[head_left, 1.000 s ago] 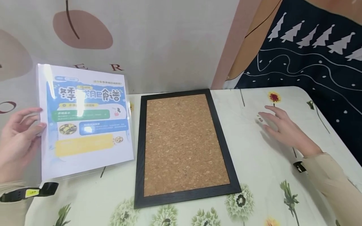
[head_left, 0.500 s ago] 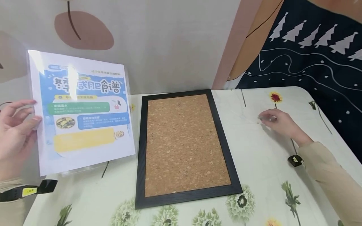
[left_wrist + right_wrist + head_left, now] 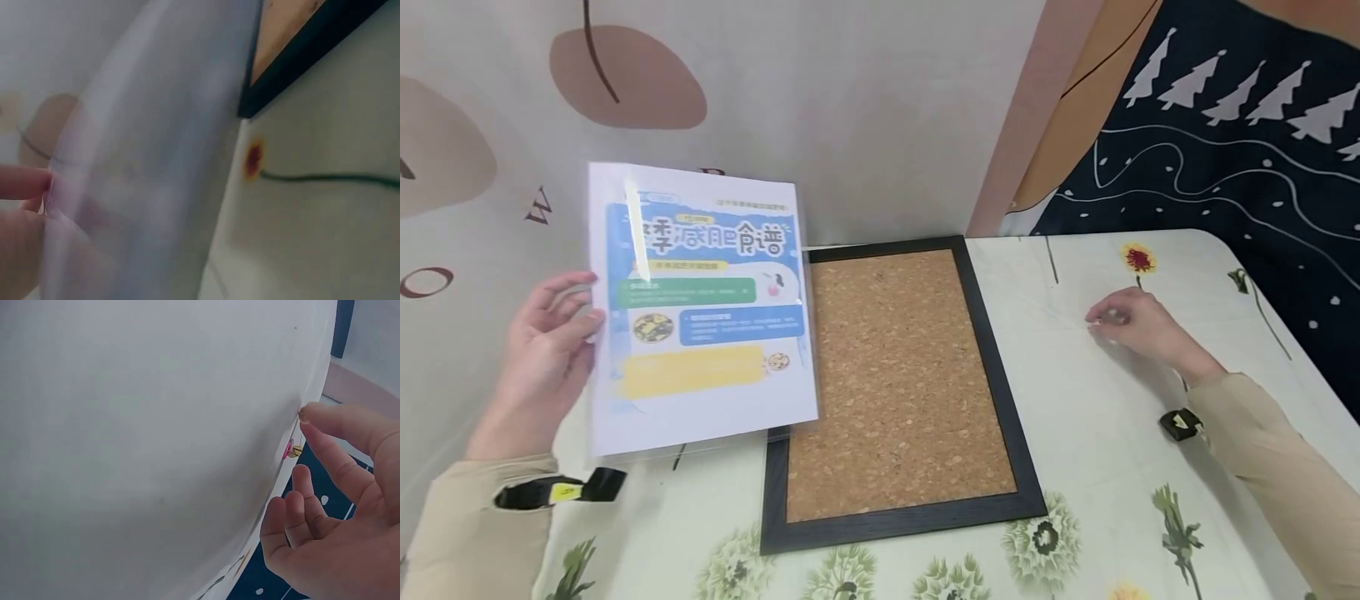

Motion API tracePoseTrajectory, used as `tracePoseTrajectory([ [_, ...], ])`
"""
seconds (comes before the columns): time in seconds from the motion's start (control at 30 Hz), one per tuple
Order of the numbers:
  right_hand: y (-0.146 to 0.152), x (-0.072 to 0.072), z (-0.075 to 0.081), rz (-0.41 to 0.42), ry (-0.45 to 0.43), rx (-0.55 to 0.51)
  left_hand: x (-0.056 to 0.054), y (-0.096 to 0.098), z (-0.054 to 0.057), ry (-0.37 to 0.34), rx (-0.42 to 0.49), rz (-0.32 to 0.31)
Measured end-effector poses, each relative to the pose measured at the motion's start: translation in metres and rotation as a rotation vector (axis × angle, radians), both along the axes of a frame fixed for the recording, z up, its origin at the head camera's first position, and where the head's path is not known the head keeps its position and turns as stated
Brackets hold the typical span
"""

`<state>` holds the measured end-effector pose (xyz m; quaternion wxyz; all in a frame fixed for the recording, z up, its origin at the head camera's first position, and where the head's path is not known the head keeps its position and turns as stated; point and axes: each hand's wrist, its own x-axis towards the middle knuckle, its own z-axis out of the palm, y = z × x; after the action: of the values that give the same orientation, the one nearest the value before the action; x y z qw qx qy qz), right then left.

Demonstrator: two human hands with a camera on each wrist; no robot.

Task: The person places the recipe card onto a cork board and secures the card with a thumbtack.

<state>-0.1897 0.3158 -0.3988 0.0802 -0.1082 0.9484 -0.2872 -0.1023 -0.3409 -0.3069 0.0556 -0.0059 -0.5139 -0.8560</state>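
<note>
A poster in a clear sleeve [image 3: 715,325], with blue, green and yellow blocks and Chinese text, is held up by my left hand [image 3: 542,358], pinched at its left edge. It overlaps the left side of a black-framed corkboard [image 3: 902,383] in the head view. On the right, my right hand [image 3: 1138,329] is low over the tabletop. In the right wrist view its thumb and forefinger pinch a tiny gold thumbtack [image 3: 303,415]. Beyond the fingertips, more small tacks [image 3: 294,450], gold and pink, lie on the table. From the left wrist, the sleeve looks blurred.
The corkboard lies on a table with a floral cloth [image 3: 1097,450]. Behind it hangs a pale curtain [image 3: 865,108] with leaf shapes. A dark blue cloth [image 3: 1217,158] with white trees hangs at the right.
My left hand has carried the poster to the right, over the corkboard's left edge. The right hand's spread fingers have come together on a tack.
</note>
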Motion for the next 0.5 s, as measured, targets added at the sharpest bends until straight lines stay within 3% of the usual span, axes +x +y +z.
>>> tracePoseTrajectory([
  [0.27, 0.000, 0.000, 0.003, -0.017, -0.053, -0.038, -0.007, 0.031, -0.037, -0.070, -0.112, -0.047],
  [0.5, 0.003, 0.005, 0.004, -0.111, -0.069, -0.065, -0.015, 0.055, -0.064, -0.236, -0.280, -0.008],
])
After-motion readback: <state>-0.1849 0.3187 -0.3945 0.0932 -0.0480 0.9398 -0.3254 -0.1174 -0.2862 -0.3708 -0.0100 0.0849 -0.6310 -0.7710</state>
